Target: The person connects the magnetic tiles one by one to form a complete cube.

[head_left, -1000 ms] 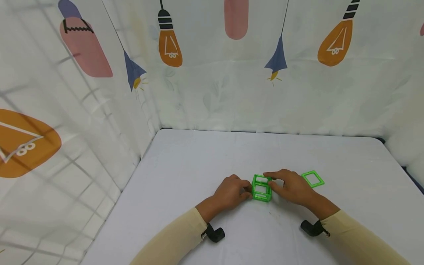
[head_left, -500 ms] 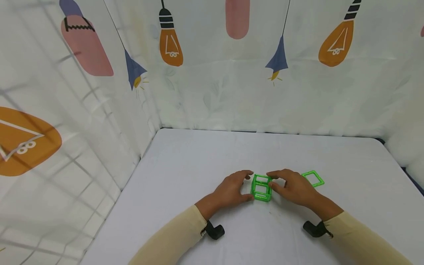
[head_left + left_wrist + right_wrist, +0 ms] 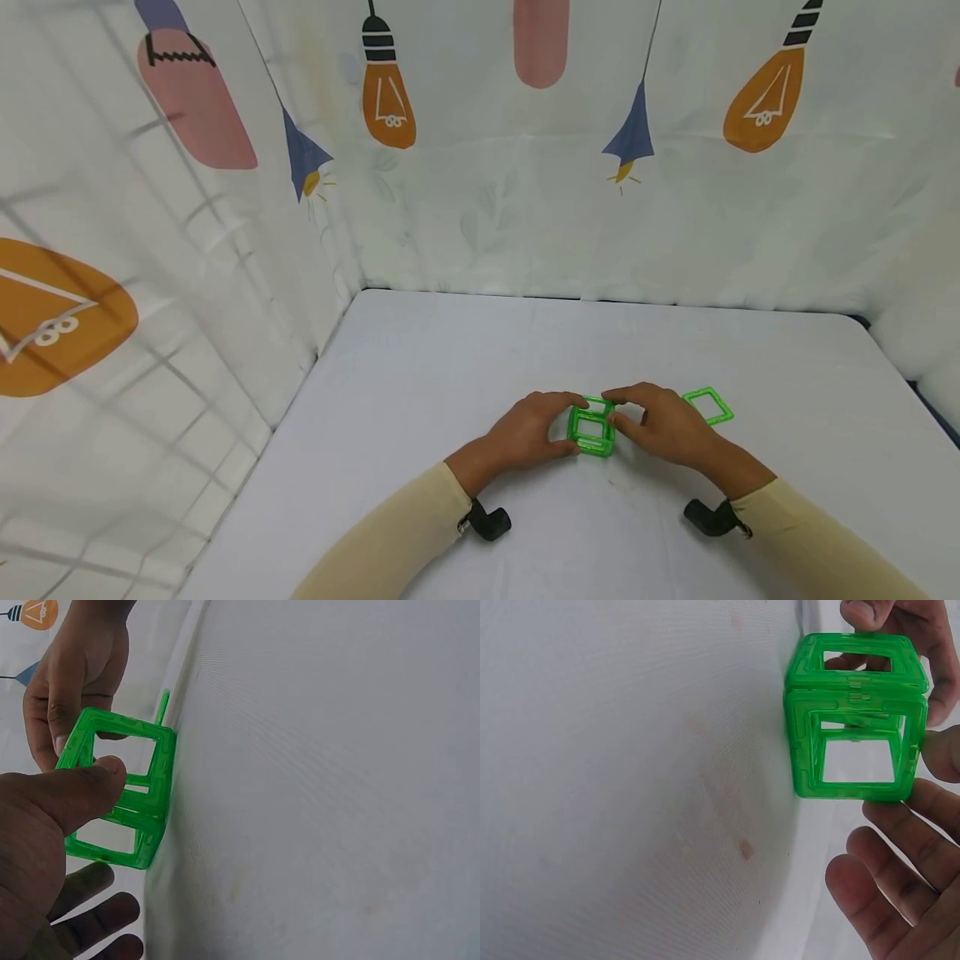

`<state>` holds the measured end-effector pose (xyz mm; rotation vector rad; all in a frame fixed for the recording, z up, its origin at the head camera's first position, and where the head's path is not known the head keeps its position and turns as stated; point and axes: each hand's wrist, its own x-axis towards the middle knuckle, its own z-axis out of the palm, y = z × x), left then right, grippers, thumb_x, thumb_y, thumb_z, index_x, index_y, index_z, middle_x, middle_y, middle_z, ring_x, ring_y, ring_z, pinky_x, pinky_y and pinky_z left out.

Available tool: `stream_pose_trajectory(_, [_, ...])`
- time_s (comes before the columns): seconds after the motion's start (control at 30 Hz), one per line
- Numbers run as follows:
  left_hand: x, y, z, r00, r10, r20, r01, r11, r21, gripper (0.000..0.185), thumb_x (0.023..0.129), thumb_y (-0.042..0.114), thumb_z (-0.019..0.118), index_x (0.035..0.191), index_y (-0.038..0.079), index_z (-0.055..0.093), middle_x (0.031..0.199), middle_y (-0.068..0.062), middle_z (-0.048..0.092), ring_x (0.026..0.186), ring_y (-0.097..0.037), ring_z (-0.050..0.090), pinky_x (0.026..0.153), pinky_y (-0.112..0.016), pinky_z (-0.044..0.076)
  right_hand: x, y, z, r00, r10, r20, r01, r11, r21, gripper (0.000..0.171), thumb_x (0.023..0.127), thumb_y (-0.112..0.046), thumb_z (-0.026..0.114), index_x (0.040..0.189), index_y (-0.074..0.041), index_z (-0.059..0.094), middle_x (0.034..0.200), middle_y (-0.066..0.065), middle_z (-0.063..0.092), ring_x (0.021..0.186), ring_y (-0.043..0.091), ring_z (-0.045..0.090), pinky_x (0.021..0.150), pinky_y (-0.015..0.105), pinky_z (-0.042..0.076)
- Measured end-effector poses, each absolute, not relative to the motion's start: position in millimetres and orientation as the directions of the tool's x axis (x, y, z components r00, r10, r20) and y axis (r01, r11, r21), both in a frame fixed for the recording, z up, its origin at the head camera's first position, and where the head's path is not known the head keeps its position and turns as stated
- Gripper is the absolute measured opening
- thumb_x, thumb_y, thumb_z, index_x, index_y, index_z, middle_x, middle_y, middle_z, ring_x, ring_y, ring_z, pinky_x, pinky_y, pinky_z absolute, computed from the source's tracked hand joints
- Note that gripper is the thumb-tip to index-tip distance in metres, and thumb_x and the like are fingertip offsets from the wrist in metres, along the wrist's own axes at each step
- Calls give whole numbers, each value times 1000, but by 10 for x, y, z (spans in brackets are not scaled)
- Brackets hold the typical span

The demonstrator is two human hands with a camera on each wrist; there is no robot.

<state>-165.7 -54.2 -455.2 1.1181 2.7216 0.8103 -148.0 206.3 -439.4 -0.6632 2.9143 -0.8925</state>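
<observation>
We see both forearms angled in low over the white worktop (image 3: 450, 367), the left hand (image 3: 528, 429) and right hand (image 3: 663, 425) pinching a green magnetic-tile cube (image 3: 592, 427) from either side, thumbs and fingertips curled on its edges. Most of the cube's side faces are hidden behind fingers in the head view. It's translucent green, open square frames, standing on the worktop near centre, with a loose green square tile (image 3: 708, 405) flat just right of the right hand.

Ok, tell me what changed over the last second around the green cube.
The left hand opened from a curl and brought its fingers onto the green cube, which it now pinches. The right hand kept its hold, and the loose green square and the cube stayed put on the table.
</observation>
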Motion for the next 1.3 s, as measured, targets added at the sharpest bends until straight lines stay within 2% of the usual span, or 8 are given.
stream_pose_trajectory(0.13, [-1660,-549,-4553,-715,689,124,641,573,510,50,92,31,80,136,21,57,141,5,58,132,-13,51,110,-30,38,-1480,2074,-4398,-911,-402,94,-384,741,-551,37,98,-30,73,132,-18,69,121,4,69,63,6,52,55,27,48])
stream_pose_trajectory(0.33, [-1677,-556,-4569,-717,683,138,641,569,515,49,91,31,81,133,22,58,139,5,60,128,-13,54,107,-29,41,-1480,2081,-4398,-915,-393,86,-372,743,-557,36,98,-32,72,131,-18,70,119,5,69,61,8,52,54,27,47])
stream_pose_trajectory(0.5, [-1670,-562,-4558,-727,675,127,628,579,519,50,91,32,81,134,22,58,136,5,62,124,-13,56,105,-30,43,-1481,2095,-4400,-919,-388,75,-363,753,-548,33,98,-30,72,128,-17,72,122,6,70,64,8,53,55,27,48])
stream_pose_trajectory(0.7, [-1653,-562,-4542,-743,661,103,603,595,532,59,91,32,81,142,23,52,132,3,64,119,-15,59,99,-29,47,-1470,2090,-4401,-917,-387,93,-371,748,-551,34,98,-31,72,129,-16,71,122,6,69,67,8,54,56,27,48])
stream_pose_trajectory(0.83, [-1647,-558,-4540,-765,639,82,571,614,545,67,91,33,80,148,20,46,131,-1,64,118,-17,61,96,-30,49,-1487,2050,-4401,-910,-382,162,-409,763,-501,26,98,-30,72,121,-17,75,114,0,72,85,16,65,70,36,55])
stream_pose_trajectory(0.97, [-1639,-556,-4537,-784,618,59,539,631,559,70,91,34,80,150,17,45,130,-4,64,118,-16,61,96,-31,49,-1521,1999,-4379,-910,-371,186,-414,786,-459,15,99,-28,71,109,-20,78,101,-7,73,100,22,68,79,45,54])
stream_pose_trajectory(1.13, [-1639,-549,-4532,-788,614,47,530,637,560,70,91,36,81,149,19,47,129,-4,65,117,-15,61,94,-30,50,-1553,1951,-4324,-938,-329,112,-340,802,-491,12,100,-29,70,103,-21,78,94,-9,72,84,12,64,63,34,50])
stream_pose_trajectory(1.3, [-1636,-552,-4520,-787,614,58,539,639,549,69,89,36,82,148,19,49,126,-2,65,114,-15,62,92,-29,50,-1562,1911,-4284,-953,-296,69,-289,809,-511,14,100,-29,69,103,-19,78,93,-7,73,76,8,61,58,31,47])
